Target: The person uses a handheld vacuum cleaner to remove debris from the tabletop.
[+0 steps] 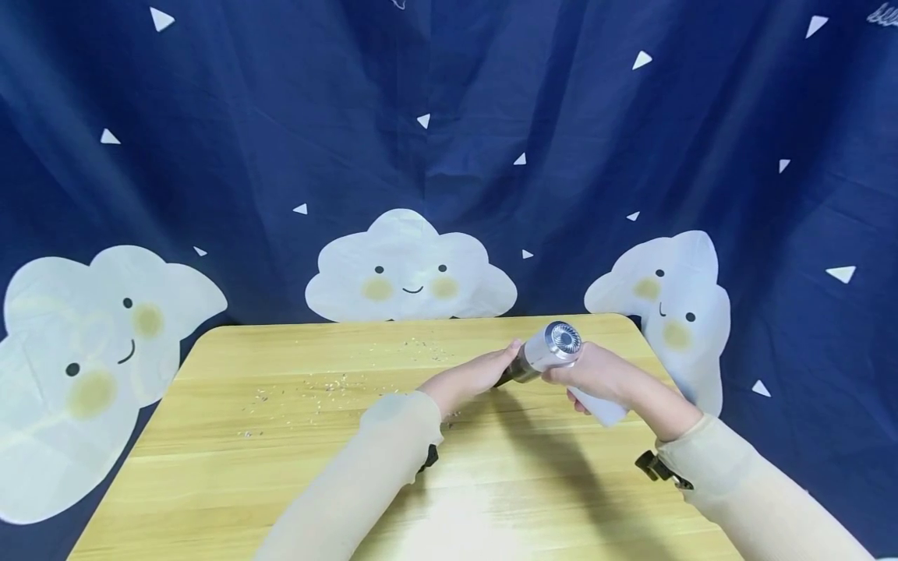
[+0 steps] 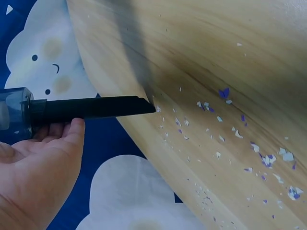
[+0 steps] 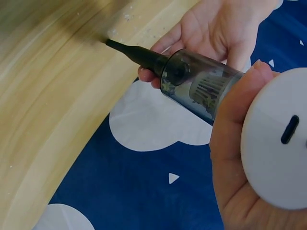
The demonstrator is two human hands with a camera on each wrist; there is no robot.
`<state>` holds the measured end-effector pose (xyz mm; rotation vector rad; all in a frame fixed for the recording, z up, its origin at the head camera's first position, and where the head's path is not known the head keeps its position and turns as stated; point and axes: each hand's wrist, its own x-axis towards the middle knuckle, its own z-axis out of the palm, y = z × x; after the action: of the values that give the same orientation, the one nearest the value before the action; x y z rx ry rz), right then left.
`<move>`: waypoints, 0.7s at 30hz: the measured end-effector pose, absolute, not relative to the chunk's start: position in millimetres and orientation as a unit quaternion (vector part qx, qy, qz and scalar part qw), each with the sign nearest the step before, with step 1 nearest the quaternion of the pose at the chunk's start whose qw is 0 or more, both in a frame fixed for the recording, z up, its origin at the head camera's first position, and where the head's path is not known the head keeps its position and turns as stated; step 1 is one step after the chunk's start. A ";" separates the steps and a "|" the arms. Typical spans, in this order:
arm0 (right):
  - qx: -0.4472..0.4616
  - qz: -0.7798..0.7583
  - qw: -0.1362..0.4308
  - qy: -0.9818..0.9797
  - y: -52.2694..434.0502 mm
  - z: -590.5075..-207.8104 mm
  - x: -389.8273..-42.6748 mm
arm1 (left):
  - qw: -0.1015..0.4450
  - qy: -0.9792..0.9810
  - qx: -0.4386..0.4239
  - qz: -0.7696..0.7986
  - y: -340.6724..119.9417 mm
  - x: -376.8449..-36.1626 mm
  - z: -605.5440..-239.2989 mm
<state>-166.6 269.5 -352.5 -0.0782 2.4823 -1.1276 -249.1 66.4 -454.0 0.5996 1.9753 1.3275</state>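
A handheld vacuum point(image 1: 554, 347) with a silver body, white handle, dark clear dust cup point(image 3: 201, 84) and black crevice nozzle point(image 2: 91, 108) is held low over the wooden table point(image 1: 210, 467). My right hand point(image 1: 596, 374) grips the white handle point(image 3: 283, 139) from behind. The left hand point(image 1: 470, 378) lies with fairly straight fingers against the nozzle, and its thumb point(image 2: 74, 127) touches it from below. The nozzle tip points at small white and purple paper scraps point(image 2: 264, 158) scattered on the table near its far edge.
More scraps point(image 1: 330, 384) lie strewn across the left middle of the tabletop. A dark blue cloth with white cloud faces point(image 1: 410, 269) hangs behind and around the table. The table's rounded edges drop off on all sides.
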 end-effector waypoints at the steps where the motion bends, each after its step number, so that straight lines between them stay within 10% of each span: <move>1: -0.028 -0.405 0.206 0.890 269.4 -352.6 -166.8 | 0.336 0.759 0.234 0.507 65.9 -249.7 -453.9; 21: -0.011 -0.396 0.189 0.898 262.5 -354.2 -171.0 | 0.312 0.780 0.246 0.483 62.3 -256.8 -454.0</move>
<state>-171.0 262.5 -354.2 -0.0307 2.5267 -1.1144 -256.8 62.3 -454.0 0.6483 2.0583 1.2748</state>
